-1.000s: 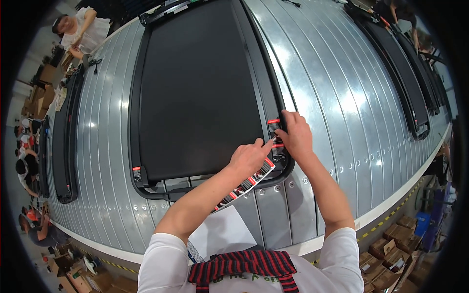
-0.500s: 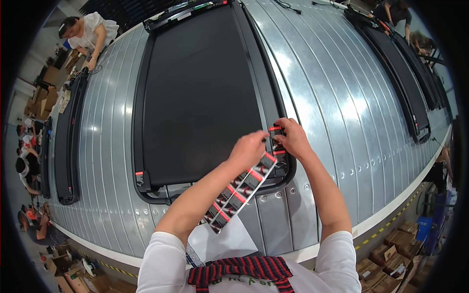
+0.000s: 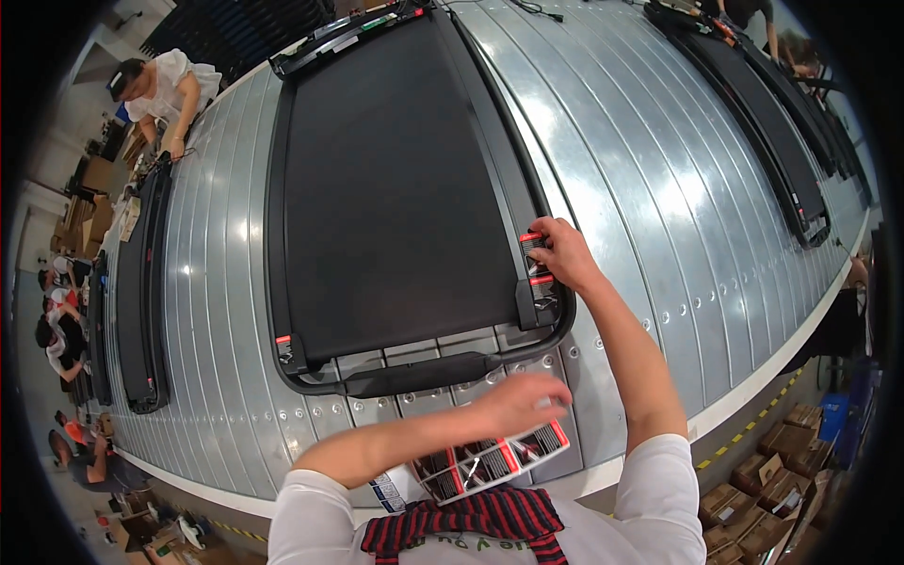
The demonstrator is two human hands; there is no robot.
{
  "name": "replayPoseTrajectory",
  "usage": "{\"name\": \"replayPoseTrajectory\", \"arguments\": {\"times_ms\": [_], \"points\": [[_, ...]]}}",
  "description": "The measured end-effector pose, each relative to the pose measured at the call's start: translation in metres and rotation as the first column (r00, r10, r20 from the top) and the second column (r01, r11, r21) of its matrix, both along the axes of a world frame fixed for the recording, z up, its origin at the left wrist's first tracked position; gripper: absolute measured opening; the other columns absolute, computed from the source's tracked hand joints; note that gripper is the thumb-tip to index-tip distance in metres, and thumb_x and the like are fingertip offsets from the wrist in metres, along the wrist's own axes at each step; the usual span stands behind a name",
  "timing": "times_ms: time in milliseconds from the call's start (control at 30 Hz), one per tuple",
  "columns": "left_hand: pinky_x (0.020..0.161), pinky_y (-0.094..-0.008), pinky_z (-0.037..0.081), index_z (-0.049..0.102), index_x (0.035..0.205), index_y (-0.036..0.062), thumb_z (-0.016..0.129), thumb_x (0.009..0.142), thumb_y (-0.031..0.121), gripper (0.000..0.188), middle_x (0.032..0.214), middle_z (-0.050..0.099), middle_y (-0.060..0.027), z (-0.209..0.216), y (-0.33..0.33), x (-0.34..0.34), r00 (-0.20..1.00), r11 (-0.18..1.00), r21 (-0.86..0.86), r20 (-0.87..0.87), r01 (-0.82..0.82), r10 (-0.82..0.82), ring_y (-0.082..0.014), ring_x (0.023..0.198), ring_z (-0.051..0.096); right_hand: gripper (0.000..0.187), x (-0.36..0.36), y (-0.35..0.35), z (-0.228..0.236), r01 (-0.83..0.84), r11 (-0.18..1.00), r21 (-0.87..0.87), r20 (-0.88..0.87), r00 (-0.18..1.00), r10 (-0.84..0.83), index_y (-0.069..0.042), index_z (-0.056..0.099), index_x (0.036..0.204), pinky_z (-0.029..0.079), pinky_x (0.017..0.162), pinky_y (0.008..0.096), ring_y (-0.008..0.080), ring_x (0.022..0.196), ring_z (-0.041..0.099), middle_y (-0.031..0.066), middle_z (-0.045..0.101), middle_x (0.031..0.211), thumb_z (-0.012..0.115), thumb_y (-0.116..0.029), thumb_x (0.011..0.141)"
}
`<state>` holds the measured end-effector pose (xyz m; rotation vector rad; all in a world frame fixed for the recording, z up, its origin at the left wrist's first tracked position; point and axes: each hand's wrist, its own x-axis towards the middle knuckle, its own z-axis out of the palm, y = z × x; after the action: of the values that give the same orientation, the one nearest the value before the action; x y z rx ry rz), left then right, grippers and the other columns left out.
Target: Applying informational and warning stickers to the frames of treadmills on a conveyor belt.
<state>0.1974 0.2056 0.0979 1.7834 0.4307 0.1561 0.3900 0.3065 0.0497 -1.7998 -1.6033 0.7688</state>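
A flat black treadmill (image 3: 395, 188) lies on the ribbed metal table in front of me, its broad belt between side rails. My right hand (image 3: 565, 254) is at its right rail near the closest corner, fingers bent against a small black and red label (image 3: 532, 243). Just below is another such label (image 3: 542, 290). Closer to my body, my left hand (image 3: 527, 403) is blurred, with a sheet of black and red labels (image 3: 490, 466) hanging under it; the grip is partly hidden. One more label (image 3: 284, 348) sits on the treadmill's left corner.
More black treadmills stand on the table, at left (image 3: 141, 292) and right (image 3: 763, 122). A person (image 3: 165, 94) works at the far left edge, others further along. Cardboard boxes (image 3: 753, 499) are on the floor at right. A cable (image 3: 537, 11) lies at the far end.
My left hand has drawn back from the rail toward my body, the label sheet moving along and turning flatter. My right hand stays at the rail label.
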Motion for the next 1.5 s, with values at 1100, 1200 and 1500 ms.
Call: {"name": "replayPoseTrajectory", "arguments": {"times_ms": [1100,1200,1500], "points": [[0.081,-0.0315,0.047,0.036,0.124,0.0099,0.056,0.064,-0.008,0.065,0.121,0.036,-0.0126,-0.046,0.139,0.068,0.801,0.584,0.641,0.082,-0.498,0.593,-0.0259,0.097,0.050,0.029,0.008,-0.002,-0.006,-0.055,0.992,0.116,0.000,0.998,0.055,-0.006,0.051,0.097,0.043,0.075,0.0386,0.0319,0.088,0.051,0.0128,0.051,0.090,0.063,-0.009,0.070],[0.080,-0.0315,0.048,0.036,0.124,0.0099,0.055,0.064,-0.009,0.066,0.121,0.036,-0.0124,-0.045,0.142,0.071,0.825,0.579,0.678,0.073,-0.453,0.561,-0.0258,0.096,0.050,0.029,0.008,-0.001,-0.007,-0.048,0.990,0.136,-0.019,0.999,0.051,-0.007,0.051,0.096,0.043,0.076,0.0395,0.0324,0.089,0.051,0.0128,0.050,0.089,0.063,-0.008,0.070],[0.082,-0.0356,0.044,0.039,0.120,0.0071,0.051,0.061,-0.009,0.062,0.115,0.040,-0.0158,-0.040,0.147,0.078,0.825,0.637,0.612,0.043,-0.468,0.564,-0.0331,0.102,0.047,0.028,0.008,0.003,-0.017,-0.055,0.974,0.220,0.019,0.998,0.052,-0.005,0.050,0.090,0.044,0.071,0.0405,0.0332,0.084,0.051,0.0140,0.050,0.085,0.064,-0.008,0.067]]}}
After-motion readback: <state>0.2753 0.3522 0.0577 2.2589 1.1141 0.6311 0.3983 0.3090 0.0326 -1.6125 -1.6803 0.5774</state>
